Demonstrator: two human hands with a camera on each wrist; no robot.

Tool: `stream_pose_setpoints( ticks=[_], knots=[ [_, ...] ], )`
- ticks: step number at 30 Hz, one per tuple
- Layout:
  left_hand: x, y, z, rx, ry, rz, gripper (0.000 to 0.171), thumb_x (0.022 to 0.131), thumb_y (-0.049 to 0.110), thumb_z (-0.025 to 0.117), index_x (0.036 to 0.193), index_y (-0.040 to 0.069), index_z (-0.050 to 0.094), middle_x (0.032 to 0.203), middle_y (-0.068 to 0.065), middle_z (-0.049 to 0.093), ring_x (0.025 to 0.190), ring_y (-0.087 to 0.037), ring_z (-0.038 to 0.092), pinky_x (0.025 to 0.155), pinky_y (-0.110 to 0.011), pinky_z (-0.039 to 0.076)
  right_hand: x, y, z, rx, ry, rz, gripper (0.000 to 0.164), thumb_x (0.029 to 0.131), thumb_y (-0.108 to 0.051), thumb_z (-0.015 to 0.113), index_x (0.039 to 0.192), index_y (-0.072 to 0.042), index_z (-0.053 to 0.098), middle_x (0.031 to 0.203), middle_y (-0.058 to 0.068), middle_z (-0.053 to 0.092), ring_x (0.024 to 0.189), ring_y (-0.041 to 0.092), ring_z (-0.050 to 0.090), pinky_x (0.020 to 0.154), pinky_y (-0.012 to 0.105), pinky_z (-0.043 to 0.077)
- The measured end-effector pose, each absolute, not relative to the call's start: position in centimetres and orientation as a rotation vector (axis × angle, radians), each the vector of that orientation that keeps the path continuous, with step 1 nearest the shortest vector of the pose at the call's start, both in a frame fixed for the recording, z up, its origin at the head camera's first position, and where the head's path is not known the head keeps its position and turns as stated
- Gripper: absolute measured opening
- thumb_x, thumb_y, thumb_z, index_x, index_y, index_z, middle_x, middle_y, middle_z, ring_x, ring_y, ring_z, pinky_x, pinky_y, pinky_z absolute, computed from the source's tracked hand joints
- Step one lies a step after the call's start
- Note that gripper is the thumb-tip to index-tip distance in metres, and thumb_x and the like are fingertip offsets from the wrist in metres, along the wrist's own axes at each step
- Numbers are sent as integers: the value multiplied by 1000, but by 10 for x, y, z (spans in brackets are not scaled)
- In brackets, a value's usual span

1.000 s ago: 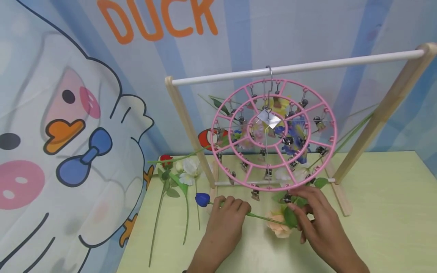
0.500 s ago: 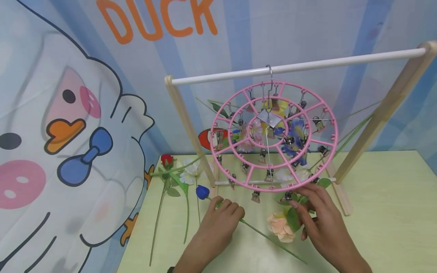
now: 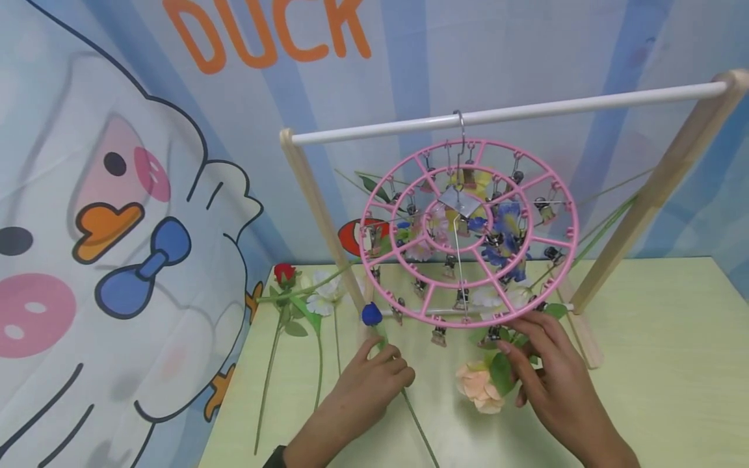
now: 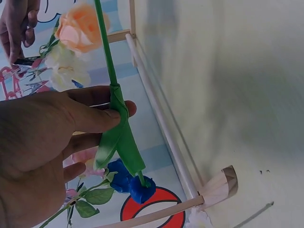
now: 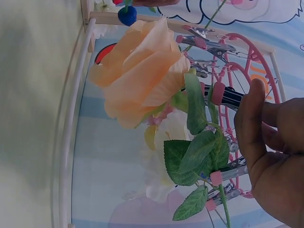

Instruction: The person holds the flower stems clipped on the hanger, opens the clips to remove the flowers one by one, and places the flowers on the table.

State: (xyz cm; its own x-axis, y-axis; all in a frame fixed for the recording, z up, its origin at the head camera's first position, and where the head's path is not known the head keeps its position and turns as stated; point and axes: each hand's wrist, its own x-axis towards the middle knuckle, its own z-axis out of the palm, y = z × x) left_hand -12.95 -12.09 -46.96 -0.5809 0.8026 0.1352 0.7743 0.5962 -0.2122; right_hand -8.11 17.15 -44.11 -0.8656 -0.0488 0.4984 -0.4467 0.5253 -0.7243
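Note:
My left hand point(image 3: 374, 380) pinches the stem of a blue artificial tulip point(image 3: 371, 314); its green leaves point(image 4: 124, 137) run along thumb and fingers in the left wrist view. The stem trails down toward the table's front. My right hand point(image 3: 552, 377) holds the black handles of a metal clip point(image 5: 230, 96) with pink tips, on the near rim of the pink round hanger point(image 3: 430, 318). A peach artificial rose point(image 3: 481, 388) with green leaves hangs head down at that clip, its bloom below the rim. Whether the clip's tips bite on the rose stem is hard to tell.
The hanger hooks over a white rod point(image 3: 380, 129) on a wooden stand point(image 3: 649, 208). Blue, yellow, pink and white flowers hang from other clips. On the table's left lie a red rose point(image 3: 285, 273) and white flowers point(image 3: 324, 296) with long stems.
My left hand has swung the blue tulip more upright, its bloom going up and right and its stem end toward the table's front. The right hand stays at the clip; the peach rose now hangs lower.

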Motion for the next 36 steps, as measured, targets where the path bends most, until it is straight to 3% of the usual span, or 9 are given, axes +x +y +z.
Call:
stream_pose_setpoints(
  ticks=[18, 30, 36],
  knots=[
    [-142, -130, -488, -1405, -2613, 359, 24, 89, 6, 83, 100, 26, 74, 102, 15, 76, 116, -10, 64, 118, -43, 41, -80, 177, -440, 387, -2360, 1257, 47, 94, 14, 70, 137, -1, 62, 141, 11, 51, 70, 1, 57, 45, 16, 49],
    [-146, -133, -497, -1399, -2645, 395, 26, 87, 6, 83, 102, 26, 76, 104, 15, 76, 117, -10, 63, 119, -43, 41, -75, 185, -440, 374, -2259, 1309, 57, 92, 16, 70, 143, -8, 62, 144, 1, 52, 68, 2, 61, 45, 16, 50],
    [-148, -132, -501, -1406, -2654, 372, 26, 88, 5, 82, 103, 25, 75, 105, 14, 76, 116, -11, 63, 118, -44, 42, -74, 190, -439, 365, -2212, 1326, 57, 91, 20, 69, 142, -4, 62, 145, -1, 52, 67, 2, 60, 46, 16, 51]
  ],
)
